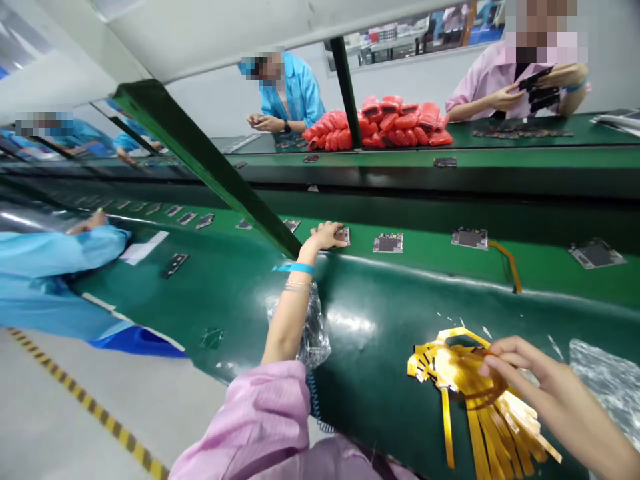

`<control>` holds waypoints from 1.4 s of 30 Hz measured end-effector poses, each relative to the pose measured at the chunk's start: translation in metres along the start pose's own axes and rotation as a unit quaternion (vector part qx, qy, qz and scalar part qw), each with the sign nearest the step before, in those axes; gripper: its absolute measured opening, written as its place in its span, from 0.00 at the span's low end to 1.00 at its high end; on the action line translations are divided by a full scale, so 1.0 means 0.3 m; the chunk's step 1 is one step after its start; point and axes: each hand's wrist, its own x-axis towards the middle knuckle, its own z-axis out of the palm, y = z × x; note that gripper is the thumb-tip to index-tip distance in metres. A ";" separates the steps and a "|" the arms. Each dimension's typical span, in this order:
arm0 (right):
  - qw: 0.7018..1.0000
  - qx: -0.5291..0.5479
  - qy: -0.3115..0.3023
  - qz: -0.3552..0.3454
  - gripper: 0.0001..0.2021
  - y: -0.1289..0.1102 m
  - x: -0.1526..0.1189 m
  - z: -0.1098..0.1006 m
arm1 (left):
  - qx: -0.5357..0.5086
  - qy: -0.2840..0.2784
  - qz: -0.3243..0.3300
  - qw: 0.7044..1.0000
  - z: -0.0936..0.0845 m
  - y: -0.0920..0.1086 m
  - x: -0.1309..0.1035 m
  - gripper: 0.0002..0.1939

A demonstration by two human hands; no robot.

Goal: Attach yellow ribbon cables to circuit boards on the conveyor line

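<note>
My left hand [327, 235] reaches forward to the green belt, its fingers closed on the edge of a small circuit board [343, 235]. A blue band circles that wrist. At the right, my right hand [515, 367] pinches an orange flex strip at the edge of a pile of golden flex strips [470, 373] on the green mat. Another board [388, 243] lies just right of my left hand. Farther right a board [470, 238] has an orange strip [509, 263] attached, which hangs over the belt's near edge.
A slanted green post [210, 167] stands left of my left arm. Clear plastic bags [314, 327] lie under that forearm and at the far right. A co-worker's blue sleeve [60, 257] is at left. Red packets [385, 123] are piled across the line, between two people.
</note>
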 end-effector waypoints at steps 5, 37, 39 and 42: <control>0.999 -0.011 0.027 -0.019 0.20 0.002 0.015 0.019 | -0.095 0.082 0.027 0.992 0.030 0.067 -0.076 0.12; 0.976 -0.072 0.199 -0.050 0.04 -0.119 -0.173 0.210 | -0.317 -0.206 0.231 0.896 0.207 0.584 -0.972 0.12; 0.974 -0.090 0.199 -0.055 0.04 -0.116 -0.174 0.227 | -0.317 -0.218 0.229 0.894 0.201 0.585 -0.968 0.12; 0.971 -0.119 0.197 -0.068 0.04 -0.112 -0.181 0.248 | -0.363 -0.261 0.180 0.876 0.191 0.597 -0.941 0.09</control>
